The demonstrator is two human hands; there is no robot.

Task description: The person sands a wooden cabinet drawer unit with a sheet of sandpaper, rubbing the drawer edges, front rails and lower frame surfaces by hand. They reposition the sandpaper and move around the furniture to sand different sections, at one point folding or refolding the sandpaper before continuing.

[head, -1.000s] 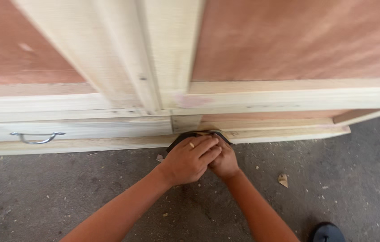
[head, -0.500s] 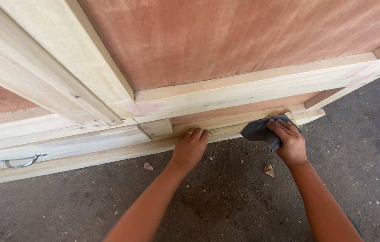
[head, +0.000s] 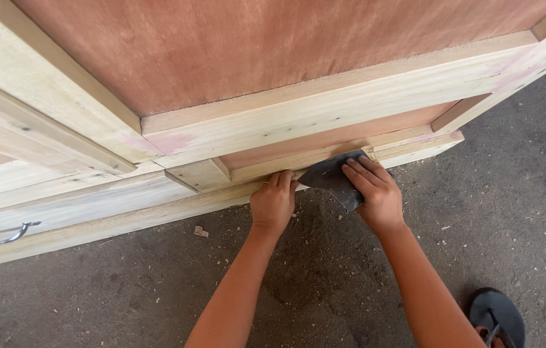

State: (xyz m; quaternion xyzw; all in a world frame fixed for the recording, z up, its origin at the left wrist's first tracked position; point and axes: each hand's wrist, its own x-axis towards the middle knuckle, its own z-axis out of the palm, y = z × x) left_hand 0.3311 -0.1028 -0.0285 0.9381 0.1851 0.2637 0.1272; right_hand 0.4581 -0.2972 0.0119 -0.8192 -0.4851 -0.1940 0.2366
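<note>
A dark sheet of sandpaper (head: pixel 332 179) is pinned flat by the right hand (head: pixel 371 192) against the bottom rail (head: pixel 324 156) of a pale wooden cabinet (head: pixel 273 122); fingers are spread on top of the sheet, not curled around it. The sheet's lower corner hangs off the rail, unsupported, over the floor.

The left hand (head: pixel 273 203) is set just left of the sandpaper, fingertips hooked on the same rail edge, nothing gripped. It appears to be used as a brace only.

Relative to the rail: a short wooden block (head: pixel 199 174) is fixed just left of the left hand; a reddish plywood panel (head: pixel 253 51) is framed above; a metal drawer handle (head: pixel 5 233) sits far left, well apart. Wood chips and dust (head: pixel 201 231) are scattered on the concrete floor (head: pixel 124 290) below. A dark sandal (head: pixel 497 316) is seen at lower right, well apart.

Risks, judged from this:
- Left fingertips are nearly touching the sheet; a leftward stroke could abrade them.
- Rail edge looks raw; splinters are likely where fingers are hooked over it.
- The overhanging corner could fold or tear if pressure is applied off the rail.
- Flat-palm hold only; the sheet could slip out under a hard push.
</note>
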